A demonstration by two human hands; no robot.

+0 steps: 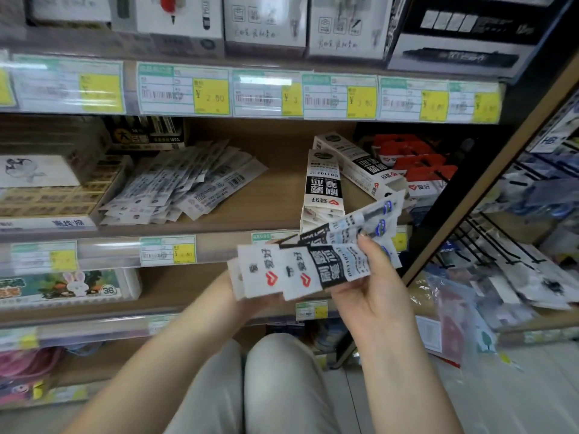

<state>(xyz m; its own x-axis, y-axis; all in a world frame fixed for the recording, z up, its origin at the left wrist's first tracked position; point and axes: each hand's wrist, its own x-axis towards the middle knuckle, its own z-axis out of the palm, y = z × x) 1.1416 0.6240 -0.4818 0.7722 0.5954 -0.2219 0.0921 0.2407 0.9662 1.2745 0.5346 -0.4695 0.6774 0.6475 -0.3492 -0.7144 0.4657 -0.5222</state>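
Note:
A fan of several flat white refill packets (313, 264) with black and red print is held in front of the middle shelf. My right hand (372, 286) grips the packets, thumb on top near their right part. My left hand (250, 303) is under the packets' left end and is mostly hidden by them; only the wrist and a bit of palm show, so its grip cannot be made out. Some packets at the right show blue pen tips (380, 227).
The wooden shelf (269, 195) holds a spread pile of similar white packets (185, 183), an upright white box (322, 189), a lying box (357, 161) and red-topped packs (416, 164). Price tags (210, 95) line the shelf edges. A hook rack (501, 242) stands at right.

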